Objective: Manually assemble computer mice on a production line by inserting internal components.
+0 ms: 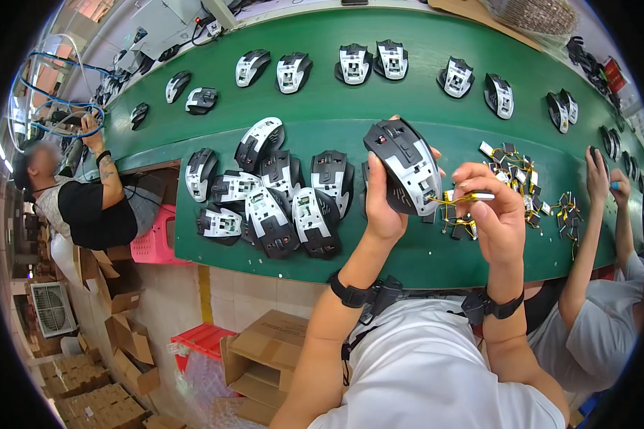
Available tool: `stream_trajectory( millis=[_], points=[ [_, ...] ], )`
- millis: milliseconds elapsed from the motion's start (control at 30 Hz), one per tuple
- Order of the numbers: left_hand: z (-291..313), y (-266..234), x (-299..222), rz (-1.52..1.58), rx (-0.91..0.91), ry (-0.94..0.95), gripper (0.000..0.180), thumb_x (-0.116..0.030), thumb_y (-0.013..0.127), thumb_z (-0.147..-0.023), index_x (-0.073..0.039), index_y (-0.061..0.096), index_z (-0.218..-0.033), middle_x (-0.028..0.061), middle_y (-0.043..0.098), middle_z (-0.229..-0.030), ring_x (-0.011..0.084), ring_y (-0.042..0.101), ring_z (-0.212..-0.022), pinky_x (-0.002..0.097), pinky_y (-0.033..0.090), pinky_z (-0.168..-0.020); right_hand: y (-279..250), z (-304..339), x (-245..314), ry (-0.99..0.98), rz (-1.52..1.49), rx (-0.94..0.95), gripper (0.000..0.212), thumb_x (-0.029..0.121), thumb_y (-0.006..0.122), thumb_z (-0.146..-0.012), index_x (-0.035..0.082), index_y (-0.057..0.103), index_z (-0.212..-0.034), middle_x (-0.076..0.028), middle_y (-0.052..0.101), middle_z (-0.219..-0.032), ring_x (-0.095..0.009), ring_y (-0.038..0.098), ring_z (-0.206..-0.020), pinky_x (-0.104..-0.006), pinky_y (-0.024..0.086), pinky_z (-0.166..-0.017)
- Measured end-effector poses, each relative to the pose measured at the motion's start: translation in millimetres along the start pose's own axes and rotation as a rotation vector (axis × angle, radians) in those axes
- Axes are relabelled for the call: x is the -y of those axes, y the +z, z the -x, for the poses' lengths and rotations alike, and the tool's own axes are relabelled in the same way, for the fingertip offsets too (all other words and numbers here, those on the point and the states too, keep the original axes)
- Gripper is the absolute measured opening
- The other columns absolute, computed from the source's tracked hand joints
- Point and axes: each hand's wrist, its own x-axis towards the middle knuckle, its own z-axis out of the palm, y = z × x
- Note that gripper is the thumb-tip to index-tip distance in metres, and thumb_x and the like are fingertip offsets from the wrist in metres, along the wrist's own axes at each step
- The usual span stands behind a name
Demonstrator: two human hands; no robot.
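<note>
A black and white computer mouse [406, 168] is gripped in my left hand [386, 207], its underside with cut-outs facing up. Between the thumb and fingers of my right hand [499, 214] is a small battery [477, 196] with yellow wires that reach to the end of the mouse. Several similar mice [272, 218] lie crowded on the green table left of my hands. To the right, beside and behind my right hand, a loose pile of small batteries with wires [511, 168] is spread out.
Along the green conveyor belt [215, 63] several more mice [354, 64] stand spaced out. A co-worker [96, 193] sits at the far left, another person's hands [599, 175] hold something dark at the right. Cardboard boxes [265, 350] and a red crate [200, 341] are below the table.
</note>
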Motion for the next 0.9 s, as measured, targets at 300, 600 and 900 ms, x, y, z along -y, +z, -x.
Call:
stream_trajectory(
  millis=[300,600,900],
  points=[
    [3.0,4.1,1.2,-0.019,-0.109,-0.017,0.065,-0.056,0.023,-0.102,-0.010,0.033,-0.146,0.0190,0.061,-0.113,0.0273,0.066,-0.090,0.0387,0.056,-0.077,36.1,-5.0,-12.0,-0.095,0.206,-0.236,0.045,0.010,0.065,-0.091,-0.004,0.050,-0.131,-0.003,0.063,-0.089,-0.007,0.056,-0.080,-0.0224,0.045,-0.071],
    [-1.6,-7.5,0.9,0.103,-0.164,-0.026,0.061,-0.054,0.022,-0.103,-0.009,0.042,-0.138,0.0193,0.063,-0.110,0.0273,0.067,-0.090,0.0379,0.056,-0.077,39.6,-11.6,-20.2,-0.459,0.971,-0.112,0.048,0.003,0.076,-0.074,0.003,0.067,-0.121,-0.009,0.059,-0.094,-0.019,0.059,-0.071,-0.0291,0.050,-0.061],
    [-0.8,-6.1,-1.0,0.041,-0.173,-0.091,0.061,-0.055,0.022,-0.102,-0.007,0.048,-0.131,0.0192,0.065,-0.108,0.0273,0.067,-0.087,0.0378,0.057,-0.075,31.4,-11.1,-9.0,-0.468,1.015,0.014,0.048,0.001,0.073,-0.076,0.003,0.065,-0.123,-0.010,0.060,-0.094,-0.021,0.059,-0.077,-0.0318,0.051,-0.063]
  ],
)
